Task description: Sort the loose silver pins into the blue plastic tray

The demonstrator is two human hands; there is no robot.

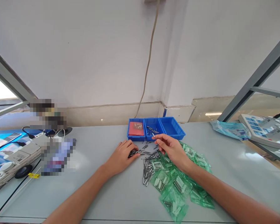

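Observation:
My left hand (126, 155) rests on the table with its fingers curled around several slim metal pins (133, 152). Between thumb and forefinger, my right hand (170, 147) pinches a thin metal pin (154, 136), held up just in front of the blue trays. A loose heap of similar pins (147, 171) lies between my hands. Green plastic bags (175, 186) filled with pins and pale strips spread under and below my right hand. Of the blue trays, the middle one (152, 139) has some pins in it, and the left one (136, 138) holds a red packet (135, 128).
The right blue tray (172, 128) stands beside the other two, near the wall. Power strips (21, 154) and cables lie at the left. On the right are a blue-white plastic packet (232, 130) and a white power strip (263, 130). Metal shelf posts (254, 77) rise at both sides.

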